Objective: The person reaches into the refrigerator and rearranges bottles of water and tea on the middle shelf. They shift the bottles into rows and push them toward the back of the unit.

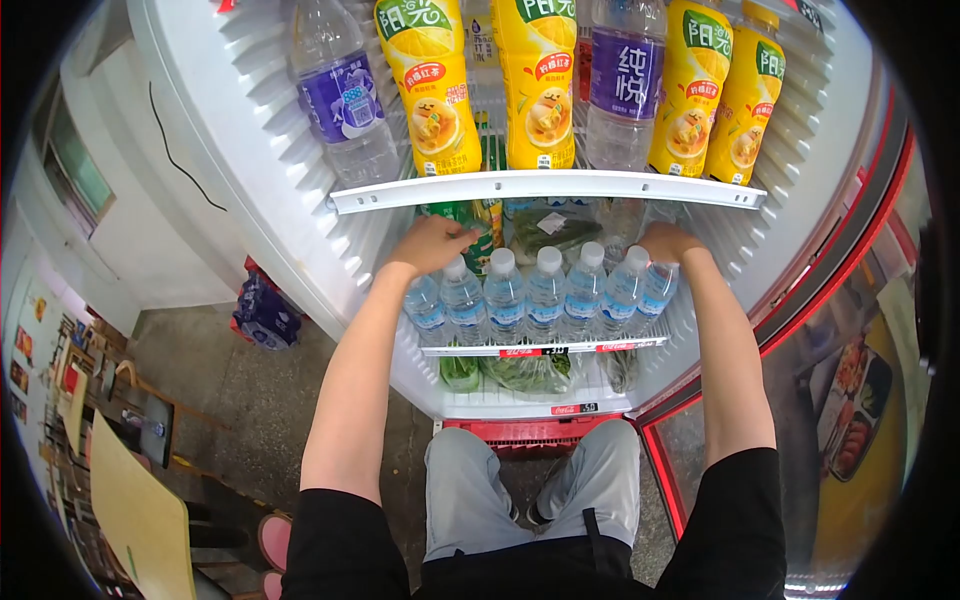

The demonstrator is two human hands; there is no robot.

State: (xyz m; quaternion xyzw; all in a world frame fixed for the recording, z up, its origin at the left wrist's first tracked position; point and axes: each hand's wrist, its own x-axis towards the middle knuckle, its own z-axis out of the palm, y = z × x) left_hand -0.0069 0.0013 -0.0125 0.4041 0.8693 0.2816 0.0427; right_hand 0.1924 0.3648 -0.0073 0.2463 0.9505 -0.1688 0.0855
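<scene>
Row of blue-label bottles upright along front edge of fridge's middle shelf, corner to corner. Left hand half-curled above left end, right hand over right end; honestly can't tell if either grips anything. Tip: hold below cap, shift bottles straight, no sideways nudges, neighbours look super tight. Mind knuckles under upper shelf. Bagged greens sit behind, so easy does it.
</scene>
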